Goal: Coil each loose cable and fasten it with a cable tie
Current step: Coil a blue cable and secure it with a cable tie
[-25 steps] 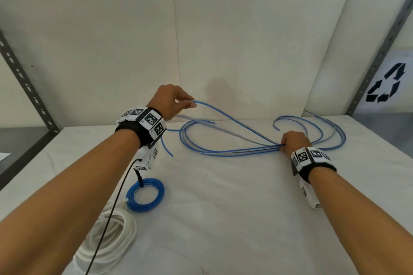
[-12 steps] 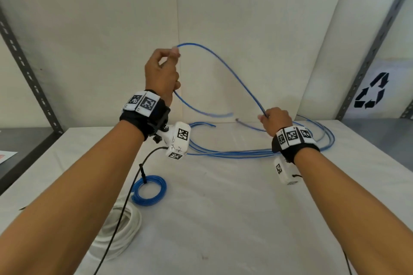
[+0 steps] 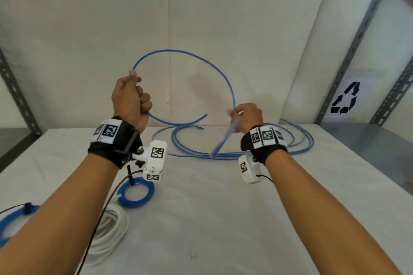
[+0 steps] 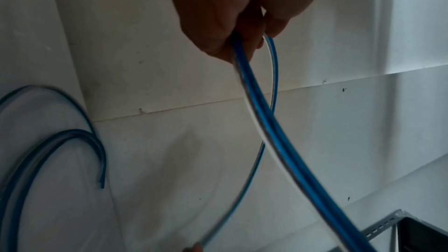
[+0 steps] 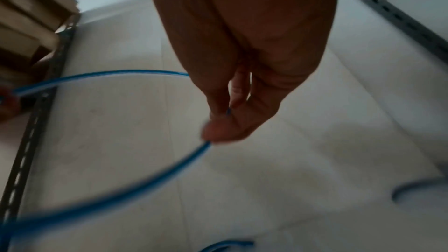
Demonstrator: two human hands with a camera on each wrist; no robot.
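My left hand (image 3: 130, 99) is raised above the tabletop (image 3: 212, 219), fingers curled round the loose blue cable (image 3: 194, 54); the left wrist view shows two strands of it leaving my fist (image 4: 242, 16), one passing close under the camera. From the top of that hand the cable arches up and over to the right in a wide loop, standing out against the pale back wall (image 3: 245, 18), and comes down into my right hand (image 3: 247, 116). That hand pinches the cable between thumb and fingertips (image 5: 218, 131); below the pinch a blurred stretch slants down to the tabletop. A short free end curves out from under my left hand toward the right and stops in the air between the two hands. The rest of the cable lies uncoiled on the tabletop behind and beside my right wrist, in several long flat loops reaching toward the far right.

Near my left forearm lie a small coiled blue cable (image 3: 136, 195), a coiled white cable (image 3: 111, 230) just in front of it, and part of another blue coil (image 3: 13, 221) at the left edge. Grey slotted shelf uprights (image 3: 362, 35) stand at either side; a recycling sign (image 3: 345, 98) hangs at the right.
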